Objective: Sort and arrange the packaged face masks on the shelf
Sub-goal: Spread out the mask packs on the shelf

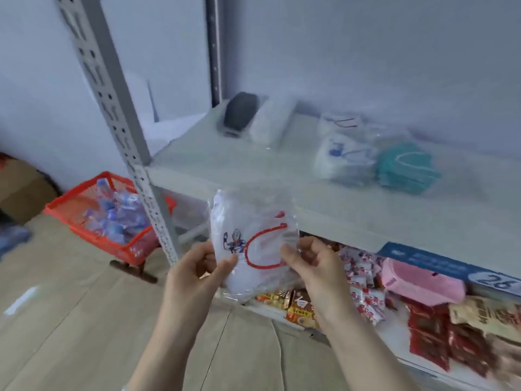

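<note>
A clear bag with a white face mask (248, 235), red ear loops and a cartoon figure, hangs in front of the shelf edge. My left hand (197, 272) pinches its lower left side and my right hand (307, 263) pinches its right side. On the white shelf board (214, 162) lie more packaged masks: a dark grey pack (239, 112) and a white pack (270, 119) at the back left, a white pack with red loops (341, 122), a white and blue pack (341, 156) and a teal pack (406, 167) to the right.
A perforated grey upright (112, 108) stands at the shelf's left front corner. A red basket (84, 193) with blue packets sits on the wooden floor to the left. The lower shelf holds snack packets (363, 294), a pink pack (423, 283) and red bags (439, 340).
</note>
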Demonstrator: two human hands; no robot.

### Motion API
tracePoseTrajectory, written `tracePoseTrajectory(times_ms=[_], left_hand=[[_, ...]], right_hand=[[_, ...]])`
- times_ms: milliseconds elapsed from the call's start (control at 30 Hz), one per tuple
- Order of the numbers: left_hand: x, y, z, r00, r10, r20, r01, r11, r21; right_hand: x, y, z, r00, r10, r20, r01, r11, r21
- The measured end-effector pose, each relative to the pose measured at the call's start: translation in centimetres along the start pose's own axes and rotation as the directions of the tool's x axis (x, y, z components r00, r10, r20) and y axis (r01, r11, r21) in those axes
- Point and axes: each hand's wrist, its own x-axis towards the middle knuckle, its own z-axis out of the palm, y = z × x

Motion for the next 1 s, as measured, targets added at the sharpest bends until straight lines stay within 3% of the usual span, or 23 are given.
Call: tracePoseTrajectory(times_ms=[200, 300, 400, 467, 700, 800, 1000], left_hand=[[4.8, 1.2, 7.0, 0.958, 0.035, 0.285, -0.056, 0.996, 0.067], [6.5, 2.1, 10.9, 0.923, 0.063, 0.381, -0.111, 0.988, 0.105], [8.9, 4.0, 14.3, 0.899, 0.095, 0.428, -0.168, 0.976, 0.135], [11.6, 5.1, 16.3, 0.891, 0.135, 0.434, -0.229, 0.958, 0.171], [25.7, 9.9, 22.0, 0.938, 0.131, 0.322, -0.191, 0.968, 0.162], [31.4, 11.0, 23.9, 0.945, 0.082, 0.316, -0.166, 0.954, 0.249], [36.7, 10.2, 26.9, 0.956, -0.087, 0.279, -0.053, 0.887, 0.458]], right_hand=[[0.6, -1.3, -5.9, 0.949, -0.001, -0.317, 0.012, 0.999, 0.035], [1.6, -2.3, -8.7, 0.924, 0.014, -0.381, 0.004, 0.999, 0.047], [4.2, -3.8, -11.5, 0.93, -0.024, -0.367, -0.005, 0.997, -0.077], [7.2, -5.1, -13.3, 0.94, -0.033, -0.341, -0.016, 0.99, -0.141], [23.2, -11.4, -15.8, 0.957, -0.08, -0.279, 0.041, 0.989, -0.142], [28.9, -13.2, -15.7, 0.97, -0.018, -0.243, -0.024, 0.985, -0.171], [35.4, -12.4, -15.8, 0.942, 0.138, -0.307, -0.219, 0.944, -0.248]])
